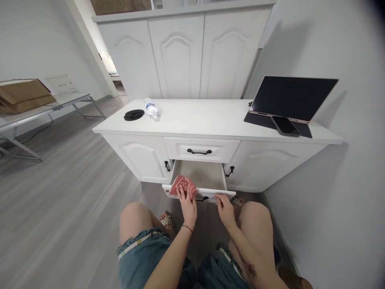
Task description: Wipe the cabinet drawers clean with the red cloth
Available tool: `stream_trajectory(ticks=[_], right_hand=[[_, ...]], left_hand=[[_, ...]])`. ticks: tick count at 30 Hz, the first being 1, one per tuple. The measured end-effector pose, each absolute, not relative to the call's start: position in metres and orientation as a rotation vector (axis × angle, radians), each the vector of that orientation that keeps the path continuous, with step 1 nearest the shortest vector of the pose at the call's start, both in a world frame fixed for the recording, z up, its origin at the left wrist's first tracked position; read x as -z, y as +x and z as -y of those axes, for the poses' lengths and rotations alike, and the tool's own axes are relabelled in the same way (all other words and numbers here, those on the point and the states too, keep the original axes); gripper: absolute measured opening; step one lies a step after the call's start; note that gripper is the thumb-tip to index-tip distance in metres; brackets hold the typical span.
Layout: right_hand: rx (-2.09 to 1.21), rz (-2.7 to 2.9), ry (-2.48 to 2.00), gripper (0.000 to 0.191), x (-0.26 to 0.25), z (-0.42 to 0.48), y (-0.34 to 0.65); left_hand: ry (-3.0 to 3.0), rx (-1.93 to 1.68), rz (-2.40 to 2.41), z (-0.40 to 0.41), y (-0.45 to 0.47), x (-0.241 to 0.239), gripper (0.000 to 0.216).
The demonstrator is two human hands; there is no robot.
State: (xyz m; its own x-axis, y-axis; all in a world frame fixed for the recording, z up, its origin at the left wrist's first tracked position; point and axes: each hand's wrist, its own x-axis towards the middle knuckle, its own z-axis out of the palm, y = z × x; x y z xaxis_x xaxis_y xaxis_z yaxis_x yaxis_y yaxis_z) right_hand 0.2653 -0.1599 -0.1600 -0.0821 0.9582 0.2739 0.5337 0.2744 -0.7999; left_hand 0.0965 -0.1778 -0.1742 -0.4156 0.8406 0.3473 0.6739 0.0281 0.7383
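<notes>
I am squatting in front of a low white cabinet (216, 120) whose lower middle drawer (207, 176) is pulled out. My left hand (188, 204) grips a folded red patterned cloth (182, 184) that lies over the drawer's front left corner. My right hand (224, 206) rests with curled fingers on the drawer's front edge, right of the black handle (202, 198). The rest of the drawer's inside looks bare.
On the cabinet top lie a water bottle (151, 107), a black round lid (134, 114), a propped tablet (291, 98) and a phone (285, 125). The upper drawer (200, 150) is closed. A wall stands close on the right. A folding table (45, 106) with a cardboard box stands at left.
</notes>
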Motion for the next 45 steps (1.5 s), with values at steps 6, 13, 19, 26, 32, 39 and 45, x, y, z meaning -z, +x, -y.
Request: stream_trajectory(ticks=[6, 13, 19, 26, 32, 39, 45], right_hand=[[-0.455, 1.734, -1.5, 0.039, 0.143, 0.128, 0.315], [-0.498, 1.678, -1.643, 0.046, 0.159, 0.111, 0.331], [-0.444, 1.599, -1.788, 0.051, 0.174, 0.115, 0.327], [-0.401, 1.56, -1.883, 0.055, 0.178, 0.113, 0.33], [-0.512, 1.435, -1.88, 0.057, 0.173, 0.113, 0.329], [-0.626, 1.403, -1.811, 0.052, 0.168, 0.108, 0.335], [-0.66, 1.369, -1.834, 0.06, 0.169, 0.104, 0.334]], left_hand=[[1.566, -1.298, -2.108, 0.18, 0.102, 0.173, 0.044], [1.592, -1.269, -2.071, 0.182, 0.109, 0.171, 0.046], [1.619, -1.25, -2.054, 0.183, 0.115, 0.169, 0.048], [1.657, -1.241, -2.025, 0.183, 0.128, 0.172, 0.05], [1.723, -1.195, -1.981, 0.18, 0.14, 0.173, 0.052], [1.844, -1.001, -1.871, 0.173, 0.156, 0.165, 0.058], [1.978, -0.93, -1.79, 0.163, 0.17, 0.163, 0.061]])
